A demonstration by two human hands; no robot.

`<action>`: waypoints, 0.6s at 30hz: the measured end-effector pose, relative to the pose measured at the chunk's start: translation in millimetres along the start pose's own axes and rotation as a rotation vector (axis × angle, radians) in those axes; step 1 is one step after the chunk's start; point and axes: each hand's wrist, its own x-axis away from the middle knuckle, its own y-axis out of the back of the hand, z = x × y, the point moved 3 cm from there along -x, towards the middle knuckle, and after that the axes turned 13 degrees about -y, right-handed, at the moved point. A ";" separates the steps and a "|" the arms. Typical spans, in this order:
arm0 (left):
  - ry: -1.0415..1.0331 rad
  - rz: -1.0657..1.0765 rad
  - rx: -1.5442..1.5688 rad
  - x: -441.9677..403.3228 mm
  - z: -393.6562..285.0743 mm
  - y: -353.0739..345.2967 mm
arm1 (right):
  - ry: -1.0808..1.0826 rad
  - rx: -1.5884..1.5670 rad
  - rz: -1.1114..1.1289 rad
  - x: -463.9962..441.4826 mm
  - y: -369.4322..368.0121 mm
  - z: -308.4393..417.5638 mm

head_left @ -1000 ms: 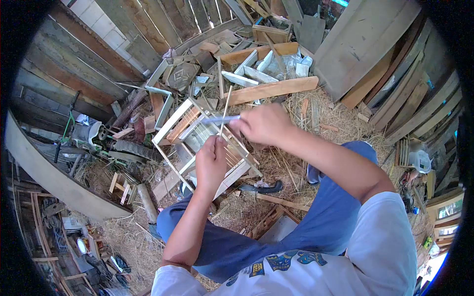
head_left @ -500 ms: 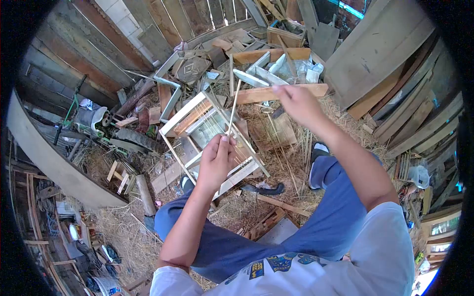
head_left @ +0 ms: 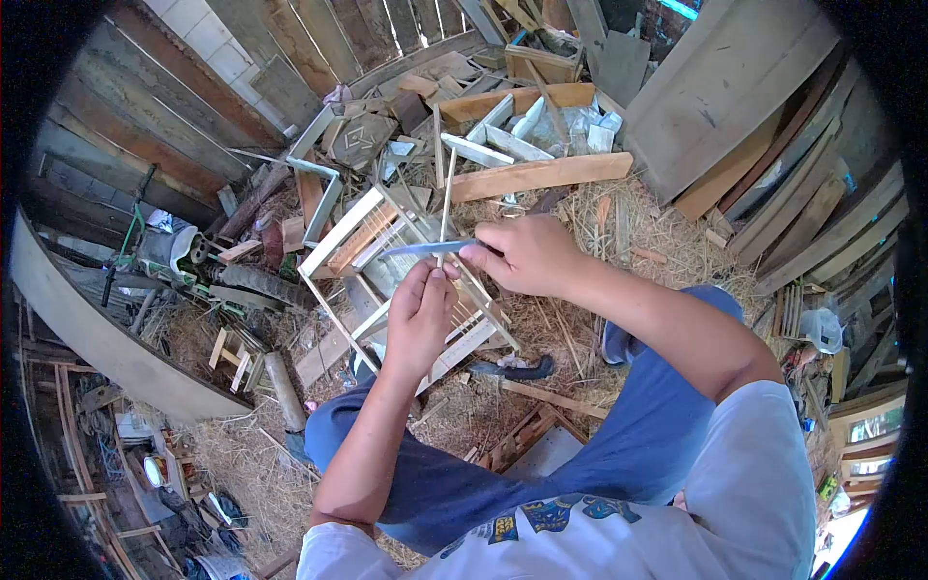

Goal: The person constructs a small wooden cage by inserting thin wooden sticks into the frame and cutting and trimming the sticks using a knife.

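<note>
My left hand (head_left: 421,311) is closed round the lower end of a thin pale stick (head_left: 448,198), which points up and away from me. My right hand (head_left: 527,255) grips a knife, its handle hidden in the fingers. The knife's blade (head_left: 416,248) points left and crosses the stick just above my left fingers. Below and behind both hands lies a light wooden frame (head_left: 338,235) with thin slats across it; my left hand hides part of it.
Beyond the frame lie a long plank (head_left: 541,176), white-edged boards (head_left: 493,121) and scrap wood. A dark curved tool (head_left: 512,368) is on the straw between my legs. Large boards (head_left: 735,87) lean at the right, and a green machine (head_left: 174,251) stands left.
My right hand swung out to the upper right, away from the stick, then came back with the blade across it. My left hand has kept its hold on the stick.
</note>
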 end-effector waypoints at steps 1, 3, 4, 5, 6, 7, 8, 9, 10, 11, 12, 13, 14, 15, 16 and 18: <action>-0.003 0.011 0.020 -0.4 0.7 -0.3 | 0.002 0.003 0.047 1.3 -1.4 1.0; -0.006 0.022 0.041 -0.1 1.1 0.0 | 0.017 -0.014 0.032 2.8 -2.3 1.7; 0.001 0.034 0.071 0.9 0.4 -0.4 | 0.034 -0.029 0.016 3.3 -1.8 1.8; 0.007 0.047 0.102 1.5 -0.2 -1.4 | 0.032 -0.029 0.017 3.3 -1.6 0.5; 0.008 0.048 0.103 1.4 -0.6 -2.5 | 0.060 -0.016 0.014 3.1 -1.3 -0.7; 0.036 0.019 0.098 1.6 -0.3 -2.9 | 0.087 -0.004 0.011 3.0 -0.9 -1.3; 0.065 -0.010 0.094 2.2 -0.1 -2.7 | 0.086 -0.005 0.011 3.0 -0.8 -1.9; 0.066 -0.010 0.092 3.2 -1.5 -2.8 | 0.104 -0.005 -0.003 3.1 -0.1 -1.5; 0.079 0.005 0.101 4.6 -2.9 -3.6 | 0.121 -0.004 -0.018 3.2 0.9 -1.1; 0.092 0.023 0.110 5.6 -3.7 -4.8 | 0.119 -0.003 -0.021 3.3 1.6 -0.6; 0.092 0.029 0.111 7.0 -4.2 -5.3 | 0.125 -0.021 -0.045 3.7 2.9 0.8; 0.096 0.028 0.132 9.0 -4.5 -5.1 | 0.130 -0.039 -0.069 4.1 4.4 2.1; 0.099 0.026 0.154 10.8 -5.0 -5.2 | 0.127 -0.037 -0.072 4.0 5.0 2.9; 0.100 0.030 0.153 12.5 -7.0 -5.8 | 0.138 -0.020 -0.091 3.9 5.7 4.5; 0.121 0.024 0.188 14.7 -9.7 -6.4 | 0.149 -0.003 -0.109 4.0 6.6 5.8; 0.140 0.017 0.222 16.5 -13.6 -6.2 | 0.166 0.019 -0.115 1.8 10.5 6.7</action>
